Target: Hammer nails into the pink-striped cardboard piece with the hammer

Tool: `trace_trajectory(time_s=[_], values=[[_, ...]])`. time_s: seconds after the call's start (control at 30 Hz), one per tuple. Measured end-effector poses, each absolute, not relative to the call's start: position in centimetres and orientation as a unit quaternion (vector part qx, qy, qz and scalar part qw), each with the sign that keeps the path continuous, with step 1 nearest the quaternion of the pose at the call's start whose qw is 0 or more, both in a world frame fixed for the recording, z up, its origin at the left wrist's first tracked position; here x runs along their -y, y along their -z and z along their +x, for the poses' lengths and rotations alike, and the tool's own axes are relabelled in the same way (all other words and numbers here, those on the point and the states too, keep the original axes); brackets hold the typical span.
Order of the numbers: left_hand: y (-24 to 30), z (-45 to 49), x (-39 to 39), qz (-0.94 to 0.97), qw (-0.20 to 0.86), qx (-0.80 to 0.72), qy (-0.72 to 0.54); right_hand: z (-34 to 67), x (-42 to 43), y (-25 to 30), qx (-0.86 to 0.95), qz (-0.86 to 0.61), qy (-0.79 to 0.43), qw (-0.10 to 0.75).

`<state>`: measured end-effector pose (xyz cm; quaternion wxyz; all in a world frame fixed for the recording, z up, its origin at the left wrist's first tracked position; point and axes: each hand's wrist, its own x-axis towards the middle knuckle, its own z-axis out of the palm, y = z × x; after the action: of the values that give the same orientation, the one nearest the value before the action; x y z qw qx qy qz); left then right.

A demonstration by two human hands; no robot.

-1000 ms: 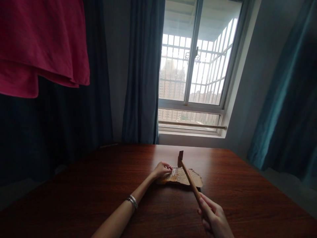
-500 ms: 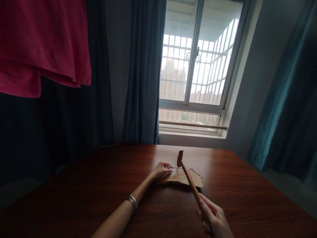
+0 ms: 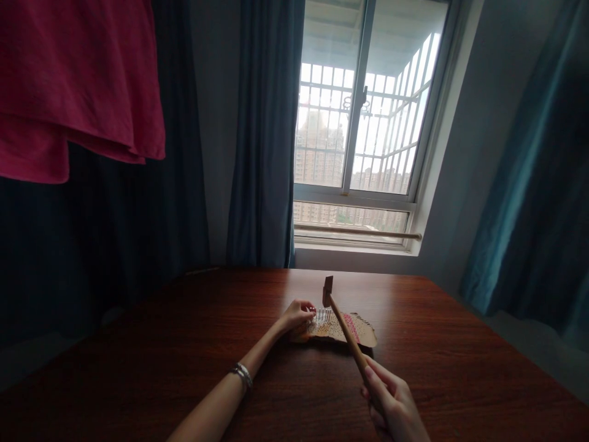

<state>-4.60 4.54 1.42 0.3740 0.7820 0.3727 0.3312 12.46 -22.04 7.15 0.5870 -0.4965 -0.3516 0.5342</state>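
Observation:
A flat wooden board (image 3: 356, 331) with a dotted pattern and a row of upright nails (image 3: 323, 315) lies on the dark wooden table (image 3: 184, 344). My left hand (image 3: 297, 314) rests on the board's left end, fingers pinched closed at the nails; I cannot make out what they hold. My right hand (image 3: 394, 405) is closed round the wooden handle of a small hammer (image 3: 343, 325). The hammer's head hovers just above the nails.
A window (image 3: 363, 123) with a metal grille stands beyond the table. Blue curtains (image 3: 262, 135) hang on both sides. A red cloth (image 3: 78, 80) hangs at the upper left. A silver bracelet (image 3: 242, 373) is on my left wrist.
The hammer head has shifted slightly left and up over the nails. My left hand stays at the nails.

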Motion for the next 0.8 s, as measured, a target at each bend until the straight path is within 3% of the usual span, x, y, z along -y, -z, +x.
trace_trajectory(time_s=[0.8], values=[[-1.6,-4.2,-3.7,0.797,0.297,-0.413,-0.324,12.0,21.5,-7.8,0.367,-0.503,-0.534,0.572]])
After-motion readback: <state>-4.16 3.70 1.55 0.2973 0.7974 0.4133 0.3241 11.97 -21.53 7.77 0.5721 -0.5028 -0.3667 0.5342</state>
